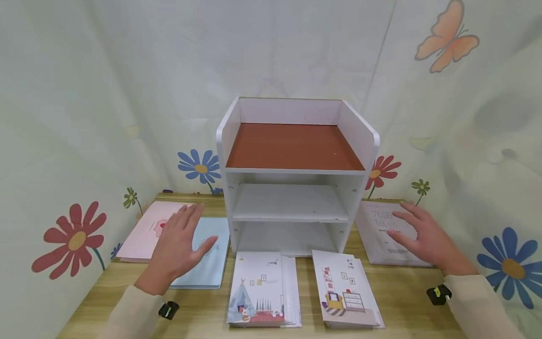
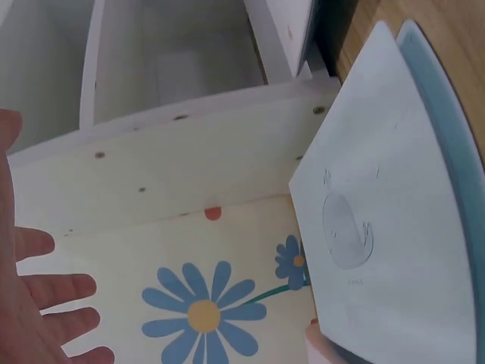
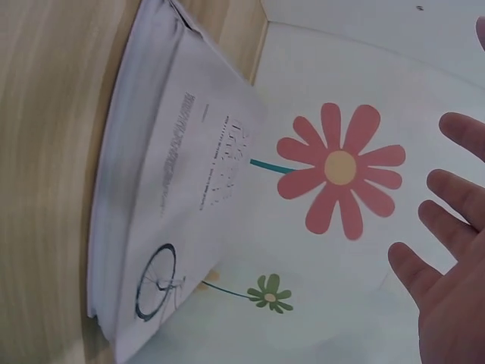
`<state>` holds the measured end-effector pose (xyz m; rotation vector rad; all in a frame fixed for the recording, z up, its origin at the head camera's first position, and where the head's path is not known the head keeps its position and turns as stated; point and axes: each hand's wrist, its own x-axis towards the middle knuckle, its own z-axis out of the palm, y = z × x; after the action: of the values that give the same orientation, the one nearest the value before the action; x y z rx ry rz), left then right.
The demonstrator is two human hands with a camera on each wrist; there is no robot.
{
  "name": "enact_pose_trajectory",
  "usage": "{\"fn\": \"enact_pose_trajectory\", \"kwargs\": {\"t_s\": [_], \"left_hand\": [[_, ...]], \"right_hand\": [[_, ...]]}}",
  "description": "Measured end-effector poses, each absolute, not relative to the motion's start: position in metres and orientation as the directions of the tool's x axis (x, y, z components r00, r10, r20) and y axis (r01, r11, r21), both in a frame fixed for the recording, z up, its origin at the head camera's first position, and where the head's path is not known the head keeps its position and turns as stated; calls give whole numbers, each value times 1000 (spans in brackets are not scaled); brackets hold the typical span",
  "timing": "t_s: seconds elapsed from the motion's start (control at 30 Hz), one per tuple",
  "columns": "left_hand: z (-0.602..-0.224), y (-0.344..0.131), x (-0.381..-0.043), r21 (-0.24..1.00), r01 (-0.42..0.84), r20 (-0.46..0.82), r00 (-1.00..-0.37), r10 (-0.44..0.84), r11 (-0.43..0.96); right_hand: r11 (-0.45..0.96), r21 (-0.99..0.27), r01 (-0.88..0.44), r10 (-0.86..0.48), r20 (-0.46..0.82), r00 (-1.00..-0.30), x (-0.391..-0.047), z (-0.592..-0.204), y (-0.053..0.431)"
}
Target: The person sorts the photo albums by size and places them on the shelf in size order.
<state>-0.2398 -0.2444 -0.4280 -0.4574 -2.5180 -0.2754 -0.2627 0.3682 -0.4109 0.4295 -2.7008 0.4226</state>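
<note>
My left hand (image 1: 179, 247) hovers with spread fingers over the light blue notebook (image 1: 213, 266) and the pink notebook (image 1: 141, 235), holding nothing. Over the right side, my right hand (image 1: 427, 240) hangs near a white book (image 1: 381, 230), its fingers extended and holding nothing. In the right wrist view that book (image 3: 189, 174) shows a bicycle picture on its cover. Between the hands stands a white shelf unit (image 1: 292, 172) with a brown top. Before it lie two stacks of illustrated booklets, one with a tent drawing (image 1: 256, 289), the other with a dresser drawing (image 1: 345, 289).
The shelf's lower compartments (image 1: 290, 202) face the front. A wood-grain table (image 1: 406, 306) carries everything. Pale fabric (image 1: 313, 52) printed with flowers and a butterfly surrounds the table at the back and sides.
</note>
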Motion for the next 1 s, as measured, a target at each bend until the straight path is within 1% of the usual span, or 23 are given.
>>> {"fn": "enact_pose_trajectory", "kwargs": {"t_s": [0.1,0.37,0.47,0.67,0.77,0.93,1.0], "left_hand": [[-432,-239,-237,99,398,579,-768,273,912],[-445,-221,-228,107,461,646,-706,291,881],[-449,-213,-223,114,469,655,-698,289,876],[-458,-198,-216,129,497,666,-684,296,858],[-460,-191,-213,128,516,682,-666,302,847],[-463,-177,-209,115,569,718,-614,328,814],[-464,-171,-207,120,581,718,-611,334,805]], "right_hand": [[902,-236,-360,-242,413,-878,-260,-416,367],[893,-287,-345,-219,394,-893,-251,-424,362],[892,-293,-345,-213,400,-891,-250,-429,362],[879,-344,-331,-191,383,-904,-245,-440,366],[874,-356,-331,-185,384,-904,-243,-444,367],[867,-389,-312,-170,359,-918,-239,-450,369],[863,-405,-303,-161,348,-924,-238,-452,370]]}}
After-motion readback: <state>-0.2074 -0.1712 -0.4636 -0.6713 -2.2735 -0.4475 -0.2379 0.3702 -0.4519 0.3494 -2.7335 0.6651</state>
